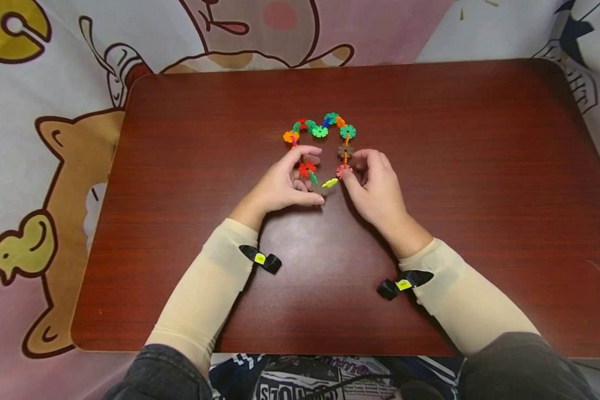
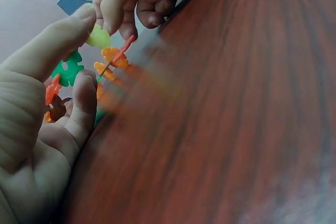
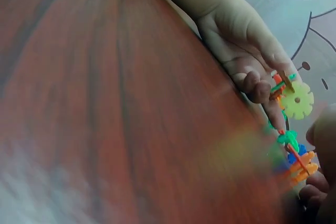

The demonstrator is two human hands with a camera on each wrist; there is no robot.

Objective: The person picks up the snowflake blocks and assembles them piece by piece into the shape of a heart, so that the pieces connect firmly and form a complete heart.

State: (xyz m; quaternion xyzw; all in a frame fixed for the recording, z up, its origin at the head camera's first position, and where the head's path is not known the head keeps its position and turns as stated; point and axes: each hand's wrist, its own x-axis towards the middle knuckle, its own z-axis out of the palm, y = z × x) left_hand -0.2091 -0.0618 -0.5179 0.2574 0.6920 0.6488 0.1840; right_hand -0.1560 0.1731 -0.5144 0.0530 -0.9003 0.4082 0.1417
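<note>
Notched plastic snowflake discs in several colours are linked into a ring-like chain (image 1: 320,131) above the brown table. My left hand (image 1: 282,180) curls round the chain's near left side, beside a red disc (image 1: 307,169). In the left wrist view, a green disc (image 2: 68,69) sits between that hand's thumb and finger. With thumb and fingers, my right hand (image 1: 377,186) pinches a pink disc (image 1: 344,171) on the near right side. A yellow-green disc (image 1: 330,183) lies between the two hands; the right wrist view shows its round face (image 3: 297,100). The fingers partly hide several discs.
The brown wooden table (image 1: 205,122) has rounded corners and extends round both hands. Behind it and at the left hangs a cartoon-printed cloth (image 1: 80,150). A black strap with a small camera (image 1: 270,263) is worn on each sleeved wrist.
</note>
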